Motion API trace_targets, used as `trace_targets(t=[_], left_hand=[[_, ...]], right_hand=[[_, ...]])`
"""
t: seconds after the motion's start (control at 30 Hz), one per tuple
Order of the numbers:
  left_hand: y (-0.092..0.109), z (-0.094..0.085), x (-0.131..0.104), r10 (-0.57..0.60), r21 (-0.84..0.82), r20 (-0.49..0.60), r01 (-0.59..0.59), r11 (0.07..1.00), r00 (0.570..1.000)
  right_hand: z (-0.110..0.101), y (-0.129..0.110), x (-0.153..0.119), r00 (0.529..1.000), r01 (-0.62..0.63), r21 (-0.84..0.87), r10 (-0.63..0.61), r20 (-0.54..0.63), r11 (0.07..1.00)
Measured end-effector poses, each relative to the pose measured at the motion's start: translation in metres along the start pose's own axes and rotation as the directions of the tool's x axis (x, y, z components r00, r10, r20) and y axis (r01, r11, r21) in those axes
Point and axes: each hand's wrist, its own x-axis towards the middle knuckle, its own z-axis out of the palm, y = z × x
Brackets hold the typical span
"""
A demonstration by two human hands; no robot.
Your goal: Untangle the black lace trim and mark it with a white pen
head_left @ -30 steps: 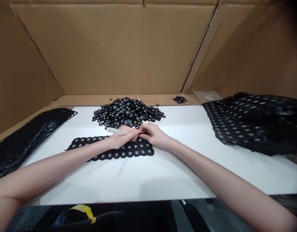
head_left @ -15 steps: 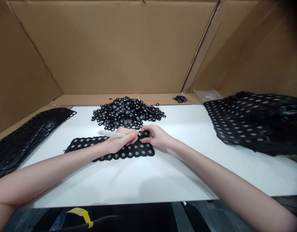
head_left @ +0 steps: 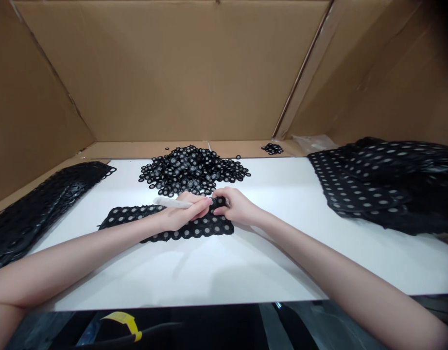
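A black sheet [head_left: 187, 231] with rows of pale round discs lies flat on the white table. My left hand [head_left: 180, 214] is closed around a white pen-like stick [head_left: 173, 203], its fingertips over the sheet near the far right. The stick's tip is hidden by the fingers. At the sheet's far right corner rests my right hand [head_left: 238, 206], thumb on the sheet and forefinger curled at its far edge, gripping it. Just beyond both hands is a heap of small black rings [head_left: 191, 167], many with pale centres.
On the left lies a long stack of black perforated sheet [head_left: 52, 204]. A crumpled pile of black dotted sheets [head_left: 384, 180] covers the right side. A small group of rings [head_left: 272, 148] sits at the back. Cardboard walls [head_left: 180, 73] enclose the white table [head_left: 195, 282].
My left hand and the stick have shifted very slightly to the right. My right hand stays at the sheet's corner.
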Motion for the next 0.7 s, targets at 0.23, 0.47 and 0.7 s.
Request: trace_targets(t=[0.23, 0.47, 0.7], left_hand=[[0.0, 0.0, 0.0, 0.027, 0.079, 0.075, -0.033, 0.996, 0.997], [-0.004, 0.003, -0.002, 0.054, 0.089, 0.019, -0.055, 0.995, 0.998], [0.003, 0.0, -0.013, 0.064, -0.139, -0.061, -0.072, 0.988, 0.996]], right_hand=[[-0.001, -0.006, -0.002, 1.0, -0.015, -0.049, 0.015, 0.01, 0.999], [-0.013, -0.01, -0.009, 0.995, 0.012, -0.045, -0.007, 0.103, 0.999], [-0.015, -0.009, -0.012, 0.994, 0.002, 0.134, -0.018, 0.111, 0.991]])
